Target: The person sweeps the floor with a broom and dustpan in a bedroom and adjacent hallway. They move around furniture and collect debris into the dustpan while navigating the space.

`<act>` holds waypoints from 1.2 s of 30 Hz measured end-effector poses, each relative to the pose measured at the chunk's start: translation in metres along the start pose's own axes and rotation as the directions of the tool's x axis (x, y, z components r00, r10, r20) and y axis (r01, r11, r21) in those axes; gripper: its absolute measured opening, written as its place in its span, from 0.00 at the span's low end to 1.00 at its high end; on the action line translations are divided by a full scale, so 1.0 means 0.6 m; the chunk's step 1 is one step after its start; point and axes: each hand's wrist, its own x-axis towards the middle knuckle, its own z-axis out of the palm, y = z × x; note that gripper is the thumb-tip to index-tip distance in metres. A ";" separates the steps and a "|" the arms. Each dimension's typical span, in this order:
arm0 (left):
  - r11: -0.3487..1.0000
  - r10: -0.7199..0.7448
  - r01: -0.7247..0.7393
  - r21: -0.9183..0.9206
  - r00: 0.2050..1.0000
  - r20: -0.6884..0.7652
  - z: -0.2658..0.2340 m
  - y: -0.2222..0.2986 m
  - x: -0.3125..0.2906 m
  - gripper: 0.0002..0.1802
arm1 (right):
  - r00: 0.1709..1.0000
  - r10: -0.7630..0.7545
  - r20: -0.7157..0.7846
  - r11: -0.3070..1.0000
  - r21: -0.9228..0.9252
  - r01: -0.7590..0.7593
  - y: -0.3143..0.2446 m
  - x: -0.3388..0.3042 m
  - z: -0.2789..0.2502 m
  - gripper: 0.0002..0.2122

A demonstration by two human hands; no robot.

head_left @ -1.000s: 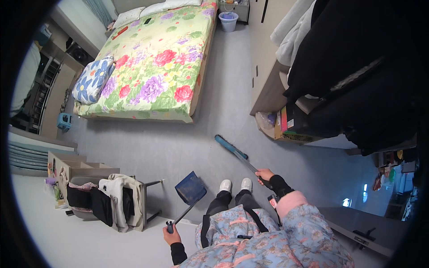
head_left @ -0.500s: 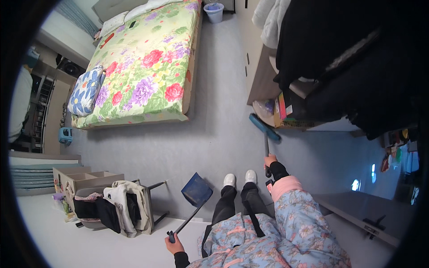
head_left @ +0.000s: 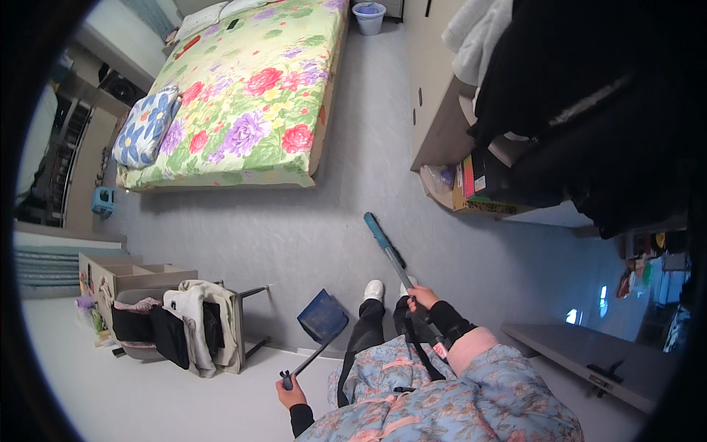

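The broom (head_left: 385, 247) in the right hand (head_left: 421, 297) is swinging back leftward, its head now well ahead of the fingers. The dustpan (head_left: 322, 317) is shifting slightly with the left hand (head_left: 291, 394).

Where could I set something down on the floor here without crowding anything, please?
The widest bare patch is the grey floor between the foot of the bed, the clothes-draped chair and the dustpan. The strip between bed and cabinet is also free. It is crowded under the cabinet, where boxes sit.

floral bed (head_left: 250, 96) with blue pillow (head_left: 146, 125); clothes-draped chair (head_left: 184, 324); bucket (head_left: 369, 18)
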 end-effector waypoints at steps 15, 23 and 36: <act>0.980 -0.185 0.178 -0.088 0.980 -0.071 -0.031 -0.034 -0.027 0.15 | 0.840 -0.531 0.111 -0.035 -0.993 0.109 -0.041 0.174 0.167 0.24; 0.949 -0.286 0.271 -0.160 0.955 -0.076 -0.031 -0.062 -0.023 0.14 | 0.898 -0.420 0.131 -0.268 -0.963 0.015 -0.023 0.147 0.041 0.21; 0.995 -0.100 0.099 -0.032 0.994 -0.050 -0.004 -0.027 0.049 0.16 | 0.982 -0.148 -0.118 0.712 -0.701 0.023 -0.016 -0.135 0.001 0.20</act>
